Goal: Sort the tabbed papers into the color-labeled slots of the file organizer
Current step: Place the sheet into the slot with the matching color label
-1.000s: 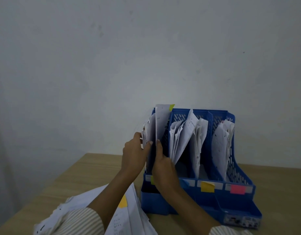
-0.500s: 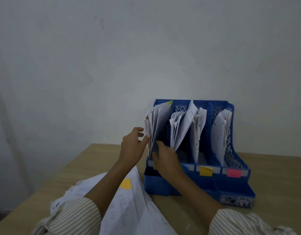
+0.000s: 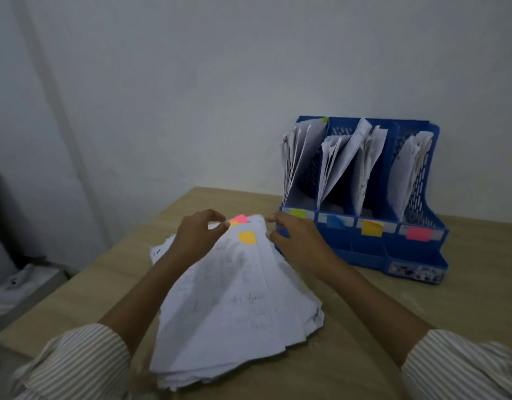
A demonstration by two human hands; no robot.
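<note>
The left hand (image 3: 201, 230) hovers over the far end of the paper stack (image 3: 234, 301), thumb and forefinger curled toward each other near the top edge; whether they already pinch a sheet is too blurred to tell. The right hand (image 3: 299, 241) is at the stack's far right corner, fingers loosely bent and holding nothing that shows, just beside the front of the blue file organizer (image 3: 413, 252).

The top sheet carries an orange tab (image 3: 247, 237), and a pink tab (image 3: 239, 218) pokes out from a sheet lower down at the far edge. These are thin, limp sheets, light and apt to slide on one another, so the top one should probably be lifted by its far edge near the tab, with the other hand steadying the pile. Taken by a corner alone it would likely droop and drag its neighbour along.

The stack lies fanned on the wooden table (image 3: 465, 287), between the two forearms. The organizer stands to the right by the wall, its slots already holding upright papers, marked green (image 3: 297, 212), blue (image 3: 335, 221), yellow (image 3: 371, 228) and pink (image 3: 419, 233) from left to right.
</note>
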